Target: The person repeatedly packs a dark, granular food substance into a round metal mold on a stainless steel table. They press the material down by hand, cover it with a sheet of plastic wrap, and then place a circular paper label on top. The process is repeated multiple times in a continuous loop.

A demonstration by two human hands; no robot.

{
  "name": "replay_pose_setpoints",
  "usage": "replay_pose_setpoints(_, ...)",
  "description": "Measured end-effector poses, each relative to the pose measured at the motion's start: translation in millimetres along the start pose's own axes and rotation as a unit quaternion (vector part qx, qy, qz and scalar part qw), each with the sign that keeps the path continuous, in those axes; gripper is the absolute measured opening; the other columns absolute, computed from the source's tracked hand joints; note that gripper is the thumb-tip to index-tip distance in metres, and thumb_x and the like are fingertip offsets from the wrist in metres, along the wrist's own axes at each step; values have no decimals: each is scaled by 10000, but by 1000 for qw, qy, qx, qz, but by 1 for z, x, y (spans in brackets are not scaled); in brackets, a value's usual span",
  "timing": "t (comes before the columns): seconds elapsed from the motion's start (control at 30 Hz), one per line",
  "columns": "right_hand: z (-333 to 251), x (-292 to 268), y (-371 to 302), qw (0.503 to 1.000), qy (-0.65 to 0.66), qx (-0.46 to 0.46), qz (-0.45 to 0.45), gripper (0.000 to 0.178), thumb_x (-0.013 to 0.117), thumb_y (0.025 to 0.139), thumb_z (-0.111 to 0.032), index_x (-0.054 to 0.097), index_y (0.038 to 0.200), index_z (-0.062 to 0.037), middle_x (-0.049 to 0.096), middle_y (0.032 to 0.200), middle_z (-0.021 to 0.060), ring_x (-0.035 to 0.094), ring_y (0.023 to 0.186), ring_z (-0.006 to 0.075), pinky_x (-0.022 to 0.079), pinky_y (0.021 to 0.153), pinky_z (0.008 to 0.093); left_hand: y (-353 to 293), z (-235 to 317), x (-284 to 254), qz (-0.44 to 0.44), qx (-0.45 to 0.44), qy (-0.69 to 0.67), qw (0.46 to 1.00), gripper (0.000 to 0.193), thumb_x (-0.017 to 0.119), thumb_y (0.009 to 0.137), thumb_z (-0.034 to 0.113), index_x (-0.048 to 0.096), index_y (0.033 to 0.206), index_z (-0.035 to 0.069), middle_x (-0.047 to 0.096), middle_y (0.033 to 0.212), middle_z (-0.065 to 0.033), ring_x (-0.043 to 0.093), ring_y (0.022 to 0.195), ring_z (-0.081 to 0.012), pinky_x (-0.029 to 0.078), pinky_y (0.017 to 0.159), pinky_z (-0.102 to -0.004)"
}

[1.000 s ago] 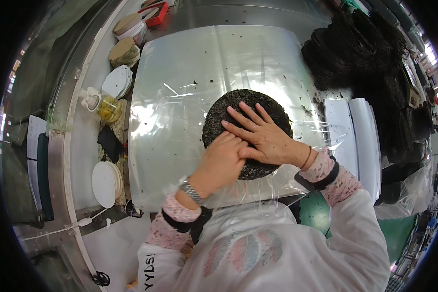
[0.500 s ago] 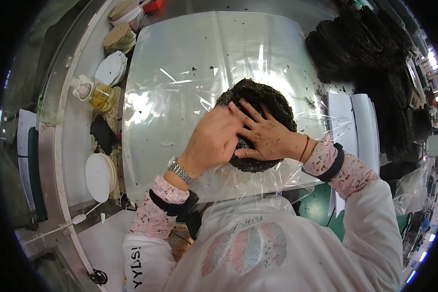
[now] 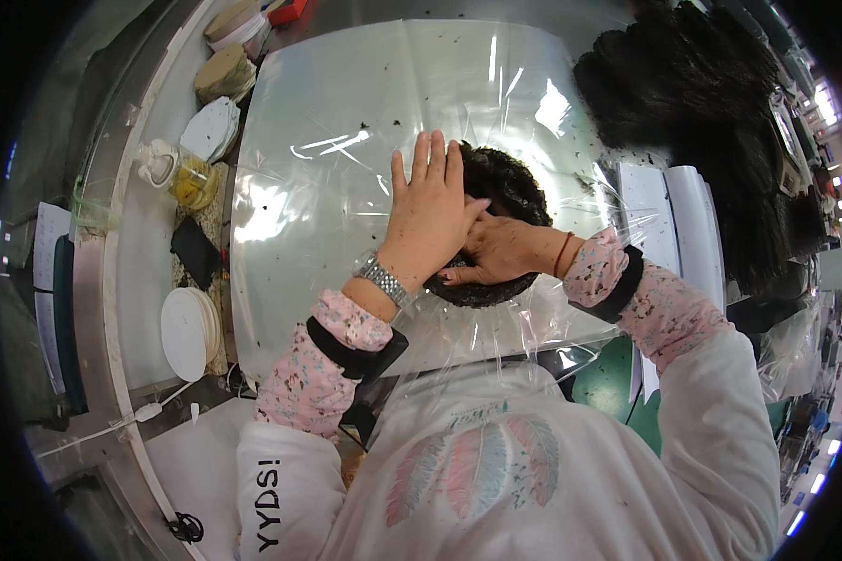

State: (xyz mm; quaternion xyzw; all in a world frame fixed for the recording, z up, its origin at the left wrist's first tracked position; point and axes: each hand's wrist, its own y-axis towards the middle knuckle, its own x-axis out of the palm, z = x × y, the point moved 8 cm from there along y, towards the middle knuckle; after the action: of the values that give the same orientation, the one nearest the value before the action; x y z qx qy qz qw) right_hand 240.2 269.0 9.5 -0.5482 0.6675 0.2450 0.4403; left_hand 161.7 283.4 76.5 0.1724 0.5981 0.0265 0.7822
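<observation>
A thick, round, dark bundle (image 3: 505,178) with a ragged edge, resembling dried seaweed, lies on a shiny transparent plastic sheet (image 3: 327,215). Along its left edge my left hand (image 3: 428,215) rests with the fingers stretched away from me and the thumb reaching over the right hand. My right hand (image 3: 515,251) lies low across the bundle from the right, its thumb held apart. Its other fingers are partly hidden by the left hand. Neither hand grips anything that I can see.
Big dark stacks (image 3: 683,84) of similar material stand at the right, beside white papers (image 3: 692,220). Down the left side are round pale discs (image 3: 185,332), a jar with yellow contents (image 3: 195,185) and a black item (image 3: 195,252). Dark crumbs dot the sheet.
My left hand has turned and stretched out from a curled pose, moving to the bundle's left edge. My right hand's spread fingers have slid under the left one. The bundle appears shifted slightly.
</observation>
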Motion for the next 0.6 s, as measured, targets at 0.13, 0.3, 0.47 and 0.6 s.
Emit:
replay_pose_setpoints(0.13, -12, -19, -4, 996, 53, -45, 61, 684, 598, 988, -568, 548, 1459, -73, 535, 1497, 192, 459, 1389, 389, 323, 1210, 427, 25, 50, 12, -20, 129, -35, 991, 614, 501, 1044, 439, 423, 1554, 106, 279, 1670, -195, 233, 1548, -413, 172, 1238, -618)
replay_pose_setpoints(0.3, -5, -13, -1, 988, 149, 29, -18, 720, 665, 941, -581, 576, 1430, -60, 582, 1450, 183, 488, 1366, 370, 335, 1191, 402, 20, 44, 42, -96, 159, -82, 979, 549, 425, 1073, 429, 429, 1555, 165, 267, 1689, -128, 201, 1563, -391, 142, 1238, -635)
replay_pose_setpoints(0.47, -9, -9, -4, 995, 95, -40, 17, 656, 635, 980, -534, 573, 1432, -62, 544, 1485, 186, 456, 1388, 378, 331, 1196, 436, 18, 45, 12, -11, 171, -123, 978, 540, 490, 1058, 367, 444, 1538, 123, 407, 1592, -152, 317, 1503, -380, 163, 1239, -601)
replay_pose_setpoints(0.6, -2, -1, 6, 997, -71, 21, -28, 829, 426, 1028, -658, 261, 1622, -102, 200, 1664, 276, 256, 1472, 546, 270, 1227, 552, -48, -60, -70, 255, -91, -461, 845, 517, 669, 996, 140, 485, 1456, -8, 584, 1336, -141, 581, 1222, -258, 482, 1052, -379)
